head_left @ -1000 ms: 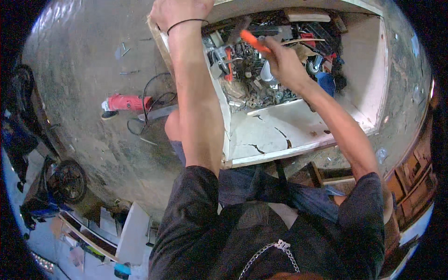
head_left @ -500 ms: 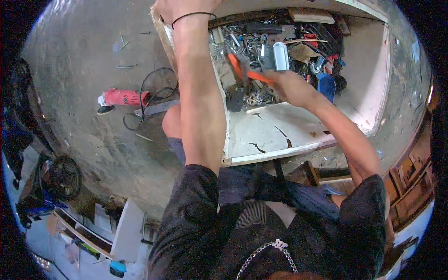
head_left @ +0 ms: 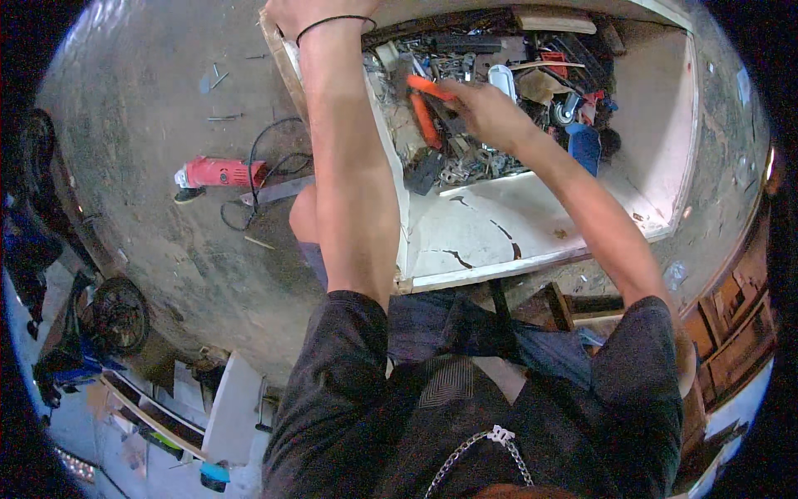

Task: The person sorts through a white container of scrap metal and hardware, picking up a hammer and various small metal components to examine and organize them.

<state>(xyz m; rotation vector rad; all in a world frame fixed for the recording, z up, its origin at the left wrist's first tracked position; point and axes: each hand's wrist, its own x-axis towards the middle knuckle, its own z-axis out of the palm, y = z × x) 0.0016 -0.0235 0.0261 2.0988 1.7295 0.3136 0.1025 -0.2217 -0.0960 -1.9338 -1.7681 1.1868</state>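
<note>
My left hand (head_left: 322, 10) is at the upper edge of the view, at the far left corner of a white wooden box (head_left: 474, 270); its fingers are cut off. My right hand (head_left: 486, 115) is inside the box, its fingers closed on one handle of orange-handled pliers (head_left: 431, 86). The other orange handle stands away at an angle, and the jaws cannot be made out. Below and around the tool lies a heap of metal fittings (head_left: 459, 170). A white oblong part (head_left: 501, 81) lies just beyond my right hand.
A caster wheel (head_left: 565, 110) and a blue piece (head_left: 583, 145) sit to the right in the box. On the floor at left lie a red angle grinder (head_left: 220, 172) with its black cord and several loose nails (head_left: 219, 81). A dark wheel (head_left: 120, 314) stands at lower left.
My right hand has moved up and to the left with the orange-handled pliers, and their handles have turned. My left arm has shifted slightly left.
</note>
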